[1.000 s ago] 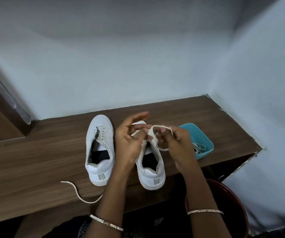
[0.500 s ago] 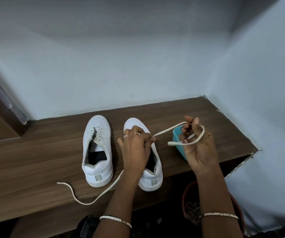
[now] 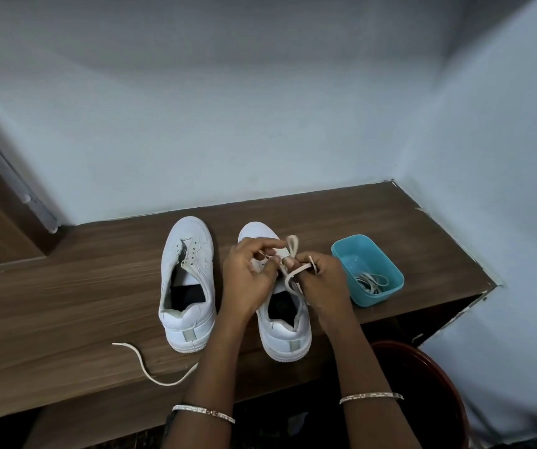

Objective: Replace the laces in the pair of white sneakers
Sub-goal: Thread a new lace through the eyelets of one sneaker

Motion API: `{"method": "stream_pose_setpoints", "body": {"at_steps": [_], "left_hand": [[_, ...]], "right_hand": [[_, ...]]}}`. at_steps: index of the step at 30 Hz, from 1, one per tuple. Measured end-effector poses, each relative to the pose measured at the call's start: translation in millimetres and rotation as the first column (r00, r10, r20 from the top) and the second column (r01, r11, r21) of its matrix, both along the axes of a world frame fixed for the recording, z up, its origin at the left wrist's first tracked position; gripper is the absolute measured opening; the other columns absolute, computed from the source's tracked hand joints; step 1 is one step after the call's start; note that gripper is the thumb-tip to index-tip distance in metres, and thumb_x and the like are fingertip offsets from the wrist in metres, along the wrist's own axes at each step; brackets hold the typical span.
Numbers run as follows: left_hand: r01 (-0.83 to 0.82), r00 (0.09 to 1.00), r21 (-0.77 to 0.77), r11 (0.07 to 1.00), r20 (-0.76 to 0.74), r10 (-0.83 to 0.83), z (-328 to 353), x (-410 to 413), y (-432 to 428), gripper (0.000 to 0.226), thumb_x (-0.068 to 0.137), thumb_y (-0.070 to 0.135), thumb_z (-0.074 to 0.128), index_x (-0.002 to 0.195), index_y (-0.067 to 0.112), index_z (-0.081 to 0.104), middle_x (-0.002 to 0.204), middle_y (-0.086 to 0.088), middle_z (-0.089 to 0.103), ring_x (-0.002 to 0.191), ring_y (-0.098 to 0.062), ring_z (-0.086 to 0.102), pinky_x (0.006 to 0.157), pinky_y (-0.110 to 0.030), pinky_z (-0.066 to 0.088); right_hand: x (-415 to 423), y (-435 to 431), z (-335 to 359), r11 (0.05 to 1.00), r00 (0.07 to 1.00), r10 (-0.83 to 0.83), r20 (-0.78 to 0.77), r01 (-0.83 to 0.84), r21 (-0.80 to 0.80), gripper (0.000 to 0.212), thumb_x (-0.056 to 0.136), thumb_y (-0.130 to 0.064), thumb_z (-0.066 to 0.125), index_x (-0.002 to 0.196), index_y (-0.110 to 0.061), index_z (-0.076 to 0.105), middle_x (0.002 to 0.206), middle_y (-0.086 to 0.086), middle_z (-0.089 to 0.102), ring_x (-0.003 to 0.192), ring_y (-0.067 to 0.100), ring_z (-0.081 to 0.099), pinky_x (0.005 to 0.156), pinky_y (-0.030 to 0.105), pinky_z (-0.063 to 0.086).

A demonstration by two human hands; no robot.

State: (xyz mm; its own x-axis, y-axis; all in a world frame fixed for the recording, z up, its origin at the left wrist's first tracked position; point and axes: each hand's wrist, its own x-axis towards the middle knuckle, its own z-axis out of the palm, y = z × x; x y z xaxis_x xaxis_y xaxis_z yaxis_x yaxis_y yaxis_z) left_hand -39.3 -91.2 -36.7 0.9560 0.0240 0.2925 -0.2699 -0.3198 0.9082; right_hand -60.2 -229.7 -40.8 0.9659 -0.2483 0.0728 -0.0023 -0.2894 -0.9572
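While working the eyelets, pinching the cream lace [image 3: 303, 269] in left hand [image 3: 247, 277] and right hand [image 3: 322, 280] directly over the sneaker [image 3: 288, 338], probably for tension, with the teal tub [image 3: 387, 293] just right of them for reach.

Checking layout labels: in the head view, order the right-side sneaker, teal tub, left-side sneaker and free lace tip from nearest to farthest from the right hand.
1. right-side sneaker, directly beneath the right hand.
2. teal tub, just to its right.
3. left-side sneaker, beyond the left hand.
4. free lace tip, far left on the table, near its front edge.
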Motion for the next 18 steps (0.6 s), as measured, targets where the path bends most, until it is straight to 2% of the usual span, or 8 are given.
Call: {"method": "stream_pose_setpoints", "body": {"at_steps": [2,5,10,13,15,18], "left_hand": [[-0.086,0.994,-0.048,0.995,-0.072,0.082,-4.9,1.8,11.3,0.024,0.081,0.001,0.070,0.083,0.025,0.068,0.085,0.008,0.070,0.081,-0.012,0.066,0.077,-0.038,0.056],[-0.053,0.986,0.048,0.997,-0.157,0.060,-9.8,-0.2,18.2,0.019,0.082,0.005,0.068,0.081,0.023,0.070,0.082,0.009,0.071,0.075,-0.009,0.066,0.073,-0.032,0.056],[-0.019,0.990,0.178,0.984,-0.131,0.042,-11.8,-3.0,19.7,0.009,0.082,0.018,0.074,0.086,0.026,0.075,0.072,0.010,0.069,0.065,-0.004,0.063,0.064,-0.023,0.051],[-0.017,0.993,0.206,0.978,-0.107,0.040,-15.9,-1.2,20.4,0.006,0.081,0.022,0.075,0.083,0.026,0.072,0.072,0.010,0.068,0.067,-0.005,0.063,0.066,-0.029,0.053],[-0.007,0.994,0.231,0.973,-0.106,0.032,-17.6,-1.5,19.3,0.006,0.082,0.028,0.073,0.080,0.027,0.068,0.074,0.012,0.067,0.071,-0.004,0.063,0.068,-0.034,0.055],[0.024,0.985,0.269,0.963,-0.170,0.023,-16.4,-2.9,20.0,0.015,0.082,0.038,0.074,0.079,0.026,0.065,0.073,0.011,0.067,0.070,-0.004,0.062,0.067,-0.032,0.054]], "right_hand": [[2.3,4.1,-4.1,0.998,0.998,-0.066,-0.002,0.066,-0.024,0.022,0.090,-0.023,0.071,0.072,-0.011,0.067,0.063,0.000,0.065,0.061,0.008,0.057,0.060,0.032,0.049],[6.0,7.4,-9.1,0.991,0.992,-0.123,-0.032,0.121,-0.057,0.026,0.092,-0.028,0.067,0.075,-0.009,0.063,0.069,0.002,0.065,0.067,0.016,0.061,0.065,0.037,0.050],[7.7,8.2,-10.4,0.984,0.984,-0.165,-0.063,0.161,-0.074,0.030,0.094,-0.031,0.064,0.076,-0.007,0.062,0.072,0.003,0.066,0.069,0.016,0.062,0.063,0.032,0.047],[7.6,8.5,-12.3,0.982,0.977,-0.183,-0.107,0.176,-0.071,0.030,0.094,-0.033,0.063,0.078,-0.008,0.064,0.076,0.003,0.068,0.074,0.018,0.065,0.068,0.035,0.051],[7.2,8.1,-9.8,0.982,0.971,-0.190,-0.145,0.190,-0.013,0.033,0.094,-0.036,0.061,0.078,-0.008,0.064,0.076,0.005,0.070,0.075,0.022,0.067,0.071,0.040,0.054],[5.4,5.5,-2.5,0.936,0.948,-0.172,-0.266,0.242,0.257,0.028,0.096,-0.029,0.057,0.083,-0.007,0.069,0.075,0.007,0.075,0.073,0.023,0.073,0.069,0.035,0.059]]}}
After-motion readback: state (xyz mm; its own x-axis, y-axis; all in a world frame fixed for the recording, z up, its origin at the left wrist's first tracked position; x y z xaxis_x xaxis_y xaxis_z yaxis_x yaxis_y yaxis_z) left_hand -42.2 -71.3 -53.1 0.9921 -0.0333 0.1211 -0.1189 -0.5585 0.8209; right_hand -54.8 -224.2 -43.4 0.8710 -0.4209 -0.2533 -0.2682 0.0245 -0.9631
